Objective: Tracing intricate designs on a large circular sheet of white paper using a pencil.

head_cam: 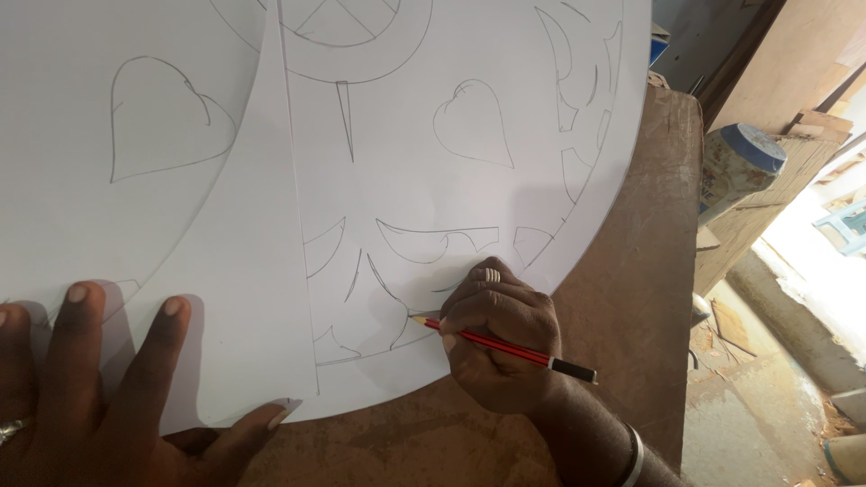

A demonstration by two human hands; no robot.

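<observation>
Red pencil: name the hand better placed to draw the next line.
Right hand: its fingers grip the red pencil, tip on the white round sheet. Left hand lies flat, pressing the paper template.

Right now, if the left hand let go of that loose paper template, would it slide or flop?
The paper template looks thin and floppy. It probably slides easily on the smooth white board, since only the left hand pins it flat.

Counts of what is seen on the brown surface (622,298)

Two hands are seen, one red pencil (505,347), two overlapping white sheets, two pencilled heart-shaped leaves, two finger rings, one wrist bangle (636,455), and one blue-lidded jar (741,167) off to the side.
</observation>
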